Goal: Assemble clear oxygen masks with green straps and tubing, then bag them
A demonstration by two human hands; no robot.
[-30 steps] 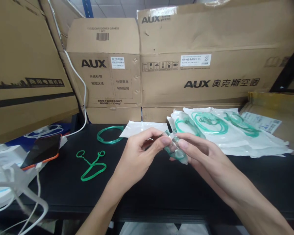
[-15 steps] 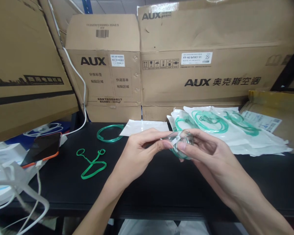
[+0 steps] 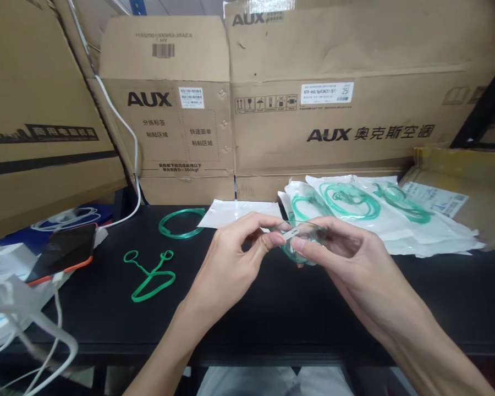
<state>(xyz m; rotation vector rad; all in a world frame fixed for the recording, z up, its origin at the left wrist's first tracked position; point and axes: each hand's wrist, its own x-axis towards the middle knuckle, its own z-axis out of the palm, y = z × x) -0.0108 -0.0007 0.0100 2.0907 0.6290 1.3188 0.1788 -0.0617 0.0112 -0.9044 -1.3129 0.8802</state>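
A clear, green-tinted oxygen mask [image 3: 301, 254] is held above the black table between my two hands. My left hand [image 3: 241, 247] pinches its left edge, the thumb at one end of a metal nose strip [image 3: 291, 234]. From the other side my right hand [image 3: 346, 253] grips the mask, its thumb pressed beside the strip and its fingers partly hidden behind. A green elastic strap [image 3: 153, 289] with two looped ends lies on the table to the left. Beyond it rests a coil of green tubing [image 3: 160, 228], next to a flat white pouch [image 3: 239, 212].
Several white packs with green tubing [image 3: 348, 201] are stacked at the back right, beside a cardboard carton [image 3: 478, 181]. Large cardboard sheets [image 3: 334, 49] stand along the back. At the left are a phone [image 3: 61, 250] with an orange edge and tangled white cables [image 3: 45, 324].
The view has shifted slightly, moving the scene a little left and up. My thumbs have eased apart along the nose strip, so more of it shows. Both hands still hold the mask.
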